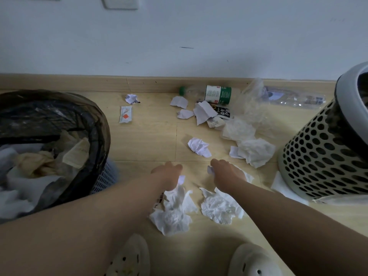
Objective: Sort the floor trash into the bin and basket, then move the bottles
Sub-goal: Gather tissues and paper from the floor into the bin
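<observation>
A pale wood floor [143, 136] runs to a white wall [179, 26]. Our left grip [168, 174] is curled round a small paper scrap [181, 179]. Our right grip [227, 173] seems to pinch a second scrap [210, 170], though blur leaves that hold unsure. Crumpled tissues [173, 214] lie just under both grips. The bin [99, 124] stands left of the left grip and the basket [318, 156] right of the right grip. Two bottles [217, 94] lie well beyond both, by the skirting [79, 82].
</observation>
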A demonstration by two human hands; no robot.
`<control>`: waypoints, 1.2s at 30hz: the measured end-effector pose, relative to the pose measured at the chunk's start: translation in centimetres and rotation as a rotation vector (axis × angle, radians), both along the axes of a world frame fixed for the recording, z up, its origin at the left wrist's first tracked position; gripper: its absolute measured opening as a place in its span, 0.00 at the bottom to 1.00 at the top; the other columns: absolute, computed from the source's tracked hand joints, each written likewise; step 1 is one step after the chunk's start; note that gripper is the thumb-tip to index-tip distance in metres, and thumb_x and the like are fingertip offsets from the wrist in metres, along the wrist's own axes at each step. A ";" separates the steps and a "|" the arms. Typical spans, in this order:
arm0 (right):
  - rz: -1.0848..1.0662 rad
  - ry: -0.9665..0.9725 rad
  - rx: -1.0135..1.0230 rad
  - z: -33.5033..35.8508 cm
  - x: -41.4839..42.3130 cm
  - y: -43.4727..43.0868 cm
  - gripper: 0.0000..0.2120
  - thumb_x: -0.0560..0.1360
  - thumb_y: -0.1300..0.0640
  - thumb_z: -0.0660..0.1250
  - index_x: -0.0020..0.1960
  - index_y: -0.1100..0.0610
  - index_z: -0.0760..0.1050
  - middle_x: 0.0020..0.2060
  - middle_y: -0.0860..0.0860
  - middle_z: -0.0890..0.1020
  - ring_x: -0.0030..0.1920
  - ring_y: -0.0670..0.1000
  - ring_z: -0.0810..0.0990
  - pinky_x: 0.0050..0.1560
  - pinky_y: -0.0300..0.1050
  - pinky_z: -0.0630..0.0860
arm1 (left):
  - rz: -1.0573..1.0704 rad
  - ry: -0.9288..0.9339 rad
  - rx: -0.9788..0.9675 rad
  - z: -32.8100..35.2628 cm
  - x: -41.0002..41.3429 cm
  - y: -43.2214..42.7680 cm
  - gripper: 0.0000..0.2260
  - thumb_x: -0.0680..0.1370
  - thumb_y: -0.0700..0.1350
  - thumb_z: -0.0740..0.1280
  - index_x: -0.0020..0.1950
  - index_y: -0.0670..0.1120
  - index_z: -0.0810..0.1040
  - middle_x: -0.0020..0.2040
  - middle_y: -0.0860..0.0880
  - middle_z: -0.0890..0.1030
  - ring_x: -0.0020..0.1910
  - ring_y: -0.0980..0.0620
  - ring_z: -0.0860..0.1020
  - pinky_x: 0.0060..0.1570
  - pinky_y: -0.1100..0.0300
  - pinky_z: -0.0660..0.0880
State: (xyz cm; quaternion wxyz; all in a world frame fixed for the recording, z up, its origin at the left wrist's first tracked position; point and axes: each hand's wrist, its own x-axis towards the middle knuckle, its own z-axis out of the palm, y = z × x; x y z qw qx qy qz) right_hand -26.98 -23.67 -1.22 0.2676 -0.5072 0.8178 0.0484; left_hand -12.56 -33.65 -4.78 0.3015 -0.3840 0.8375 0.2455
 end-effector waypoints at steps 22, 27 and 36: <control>-1.110 -1.202 -0.342 7.6 4.3 -8.6 0.13 0.75 0.64 0.55 0.32 0.57 0.63 0.26 0.50 0.69 0.25 0.49 0.72 0.29 0.40 0.61 | 1.143 0.484 0.210 13.7 -1.6 -5.1 0.05 0.74 0.41 0.63 0.43 0.39 0.74 0.43 0.43 0.78 0.45 0.44 0.79 0.50 0.51 0.76; -0.997 -1.294 -0.445 11.6 6.7 -10.6 0.12 0.77 0.49 0.63 0.37 0.53 0.68 0.29 0.50 0.68 0.27 0.50 0.74 0.30 0.41 0.64 | 1.257 0.804 0.189 18.1 1.4 -6.0 0.06 0.71 0.35 0.59 0.36 0.44 0.69 0.29 0.45 0.71 0.29 0.49 0.69 0.30 0.64 0.61; -0.786 -1.399 -0.330 17.4 13.4 -12.7 0.21 0.78 0.36 0.48 0.40 0.52 0.64 0.16 0.49 0.69 0.19 0.47 0.63 0.27 0.38 0.55 | 1.656 0.860 0.240 23.3 11.6 -6.2 0.13 0.82 0.42 0.58 0.41 0.37 0.72 0.40 0.39 0.73 0.40 0.44 0.75 0.48 0.59 0.76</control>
